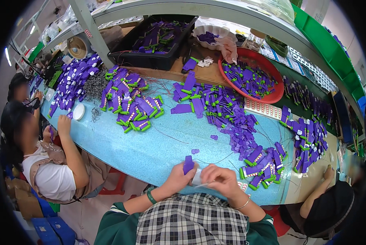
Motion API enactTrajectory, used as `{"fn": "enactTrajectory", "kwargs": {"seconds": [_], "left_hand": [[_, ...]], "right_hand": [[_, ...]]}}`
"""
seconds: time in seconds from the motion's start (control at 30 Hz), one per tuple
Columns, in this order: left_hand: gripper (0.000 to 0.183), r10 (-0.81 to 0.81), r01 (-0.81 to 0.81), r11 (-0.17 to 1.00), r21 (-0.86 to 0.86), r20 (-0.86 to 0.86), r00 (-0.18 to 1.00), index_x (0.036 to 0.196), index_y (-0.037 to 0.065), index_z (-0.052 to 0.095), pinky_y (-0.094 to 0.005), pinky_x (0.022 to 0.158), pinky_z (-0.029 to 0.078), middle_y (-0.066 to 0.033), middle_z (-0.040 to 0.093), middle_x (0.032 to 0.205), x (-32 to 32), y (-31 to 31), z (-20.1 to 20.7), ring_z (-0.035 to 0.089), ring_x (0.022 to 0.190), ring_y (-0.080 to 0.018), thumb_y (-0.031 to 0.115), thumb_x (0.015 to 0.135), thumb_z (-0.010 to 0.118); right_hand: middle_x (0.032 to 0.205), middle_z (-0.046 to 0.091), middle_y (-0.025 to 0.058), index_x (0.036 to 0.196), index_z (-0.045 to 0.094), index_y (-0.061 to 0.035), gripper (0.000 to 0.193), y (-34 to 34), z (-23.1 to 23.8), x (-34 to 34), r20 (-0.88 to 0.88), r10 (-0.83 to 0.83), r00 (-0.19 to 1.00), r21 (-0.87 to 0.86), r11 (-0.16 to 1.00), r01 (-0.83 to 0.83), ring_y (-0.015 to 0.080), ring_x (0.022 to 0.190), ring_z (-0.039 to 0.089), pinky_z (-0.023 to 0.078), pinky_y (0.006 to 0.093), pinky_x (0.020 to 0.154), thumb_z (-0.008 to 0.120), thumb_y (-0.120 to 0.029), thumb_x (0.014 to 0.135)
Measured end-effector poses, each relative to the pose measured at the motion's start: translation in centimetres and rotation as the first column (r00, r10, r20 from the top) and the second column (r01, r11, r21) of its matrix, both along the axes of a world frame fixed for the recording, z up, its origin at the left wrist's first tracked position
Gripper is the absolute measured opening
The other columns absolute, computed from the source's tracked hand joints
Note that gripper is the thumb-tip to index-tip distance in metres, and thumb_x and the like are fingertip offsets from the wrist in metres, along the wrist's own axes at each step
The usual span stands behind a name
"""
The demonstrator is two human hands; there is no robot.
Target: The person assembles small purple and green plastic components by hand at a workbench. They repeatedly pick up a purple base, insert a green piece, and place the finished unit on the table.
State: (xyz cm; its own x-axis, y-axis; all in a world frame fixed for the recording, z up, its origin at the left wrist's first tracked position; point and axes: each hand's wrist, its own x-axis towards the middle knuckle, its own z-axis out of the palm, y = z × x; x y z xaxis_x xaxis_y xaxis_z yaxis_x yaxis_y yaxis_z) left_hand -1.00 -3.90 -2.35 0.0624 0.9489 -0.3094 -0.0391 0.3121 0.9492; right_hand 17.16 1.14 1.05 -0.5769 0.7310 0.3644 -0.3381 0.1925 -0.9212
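At the table's near edge my left hand [177, 176] is closed on a flat purple piece [188, 165], which sticks up past the fingers. Close beside it, my right hand [223, 180] has its fingers pinched together over a whitish strip [197, 179]; where the strip ends under the fingers is hidden. A small purple tab [195, 151] lies just beyond my hands. To the right of my right hand is a heap of purple pieces with green ends [264, 165]. Part of a sticker sheet [242, 186] shows beside my right wrist.
Piles of purple-and-green pieces [132, 100] and small purple tabs [244, 141] spread over the blue table [150, 151]. Farther back stand a black crate [150, 61] and a red basin [279, 92]. Co-workers sit at left [56, 175] and right [330, 208].
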Motion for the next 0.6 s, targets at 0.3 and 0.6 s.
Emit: {"fn": "enactTrajectory", "kwargs": {"seconds": [0.3, 0.6], "left_hand": [[0.014, -0.083, 0.091, 0.983, 0.157, -0.054, 0.995, 0.100, -0.003, 0.060, -0.0249, 0.060, 0.050, -0.0063, 0.064, 0.081, -0.2, 1.2, 3.5, 0.060, 0.068, -0.0109, 0.005, 0.089, 0.058], [0.011, -0.110, 0.115, 0.993, -0.014, 0.211, 0.971, 0.089, -0.002, 0.061, -0.0236, 0.054, 0.050, -0.0059, 0.062, 0.077, 1.1, 2.2, 3.3, 0.059, 0.062, -0.0115, 0.009, 0.089, 0.061]], "right_hand": [[0.087, 0.067, 0.0102, 0.095, 0.061, -0.0003, 0.016, 0.7, 0.0, 1.6, 0.404, -0.169, 0.899, -0.167, 0.953, 0.254, 0.0187, 0.081, 0.064, 0.049, 0.0304, 0.074, 0.065, -0.001, 0.079], [0.102, 0.062, 0.0107, 0.092, 0.060, -0.0035, 0.020, -0.9, 1.2, 1.5, 0.362, -0.582, 0.728, 0.244, 0.813, 0.529, 0.0212, 0.089, 0.061, 0.048, 0.0307, 0.070, 0.069, -0.004, 0.074]]}}
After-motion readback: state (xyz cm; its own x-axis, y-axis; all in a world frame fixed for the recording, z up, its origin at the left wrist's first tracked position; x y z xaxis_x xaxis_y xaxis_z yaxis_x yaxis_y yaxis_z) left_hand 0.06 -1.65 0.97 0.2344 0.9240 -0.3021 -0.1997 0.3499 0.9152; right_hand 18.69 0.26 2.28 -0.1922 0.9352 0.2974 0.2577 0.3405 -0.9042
